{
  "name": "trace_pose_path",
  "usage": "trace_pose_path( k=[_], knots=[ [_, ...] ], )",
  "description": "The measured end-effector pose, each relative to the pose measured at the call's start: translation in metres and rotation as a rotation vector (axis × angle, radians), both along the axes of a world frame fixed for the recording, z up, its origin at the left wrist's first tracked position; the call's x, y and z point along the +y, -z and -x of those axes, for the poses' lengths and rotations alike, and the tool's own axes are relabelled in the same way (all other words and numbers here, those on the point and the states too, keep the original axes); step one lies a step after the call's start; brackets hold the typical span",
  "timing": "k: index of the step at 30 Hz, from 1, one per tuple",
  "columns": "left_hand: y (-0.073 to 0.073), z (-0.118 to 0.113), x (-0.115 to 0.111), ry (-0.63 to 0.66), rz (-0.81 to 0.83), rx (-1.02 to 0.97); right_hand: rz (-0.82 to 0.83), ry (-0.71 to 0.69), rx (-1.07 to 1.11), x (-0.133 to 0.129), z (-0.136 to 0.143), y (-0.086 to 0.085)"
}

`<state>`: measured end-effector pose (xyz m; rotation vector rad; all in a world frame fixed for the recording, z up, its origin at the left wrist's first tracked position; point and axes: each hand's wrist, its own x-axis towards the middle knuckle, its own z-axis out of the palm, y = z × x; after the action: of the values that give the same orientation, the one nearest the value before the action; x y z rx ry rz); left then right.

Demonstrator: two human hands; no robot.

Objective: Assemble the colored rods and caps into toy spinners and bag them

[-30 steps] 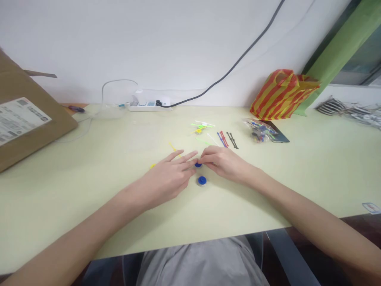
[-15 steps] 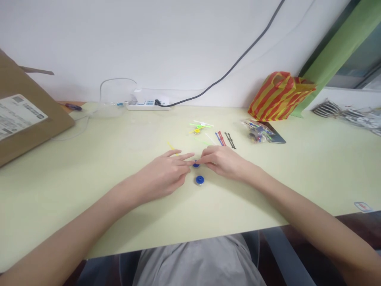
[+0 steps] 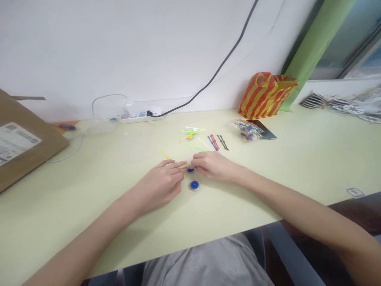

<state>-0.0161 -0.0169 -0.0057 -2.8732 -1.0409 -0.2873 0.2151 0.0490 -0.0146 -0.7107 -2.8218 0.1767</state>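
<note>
Blue disc (image 3: pixel 190 170), small and round, is partly hidden between the left fingers (image 3: pixel 178 164) and the right fingers (image 3: pixel 198 162); contact is seen at its rim. Whether it is lifted cannot be told. It is placed just beyond a second blue disc (image 3: pixel 194 185), laid flat, centrally marked, pale-based.
</note>
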Motion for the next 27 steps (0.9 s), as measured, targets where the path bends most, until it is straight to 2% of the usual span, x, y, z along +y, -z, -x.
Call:
trace_pose_path(
  k=[4,8,16,21,27],
  knots=[
    [0.001,0.001,0.002,0.008,-0.041,-0.004,-0.054,0.033,0.047,0.003,0.008,0.014],
    [0.001,0.001,0.002,-0.003,-0.081,-0.006,-0.155,0.071,0.011,0.002,0.017,0.019],
    [0.007,0.011,0.008,-0.074,-0.127,-0.052,-0.261,0.061,-0.059,-0.002,0.019,0.012],
    [0.007,0.010,0.006,-0.069,-0.089,-0.058,-0.345,0.047,-0.068,-0.008,0.019,0.010],
    [0.004,0.006,0.005,-0.123,-0.132,-0.087,-0.398,0.090,0.118,-0.014,0.012,0.001]
  ],
)
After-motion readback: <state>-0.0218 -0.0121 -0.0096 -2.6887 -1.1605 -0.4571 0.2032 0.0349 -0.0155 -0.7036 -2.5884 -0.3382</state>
